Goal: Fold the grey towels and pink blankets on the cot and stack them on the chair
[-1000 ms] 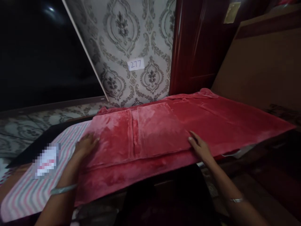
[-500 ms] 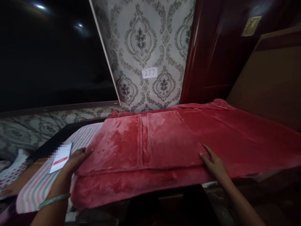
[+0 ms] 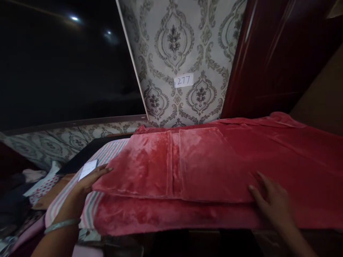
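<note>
A red plush blanket [image 3: 214, 160] lies spread over a striped pink and white surface [image 3: 107, 153], with a folded section lying on top at the left. My left hand [image 3: 89, 180] rests with fingers apart at the left edge of that folded section, a silver bangle on the wrist. Flat on the blanket, my right hand [image 3: 273, 201] sits at the right corner of the folded section, near the front edge. Neither hand grips the fabric.
A white phone [image 3: 88, 169] lies on the striped surface just beyond my left hand. Behind stands a patterned wall with a label reading 277 [image 3: 183, 80], a dark screen [image 3: 66, 64] at left and a red wooden door [image 3: 278, 53] at right. Clothes [image 3: 24, 192] are piled at lower left.
The view has shifted left and nearer. My left hand slid off the blanket's top to its left edge, and my right hand moved right along the fold's front corner.
</note>
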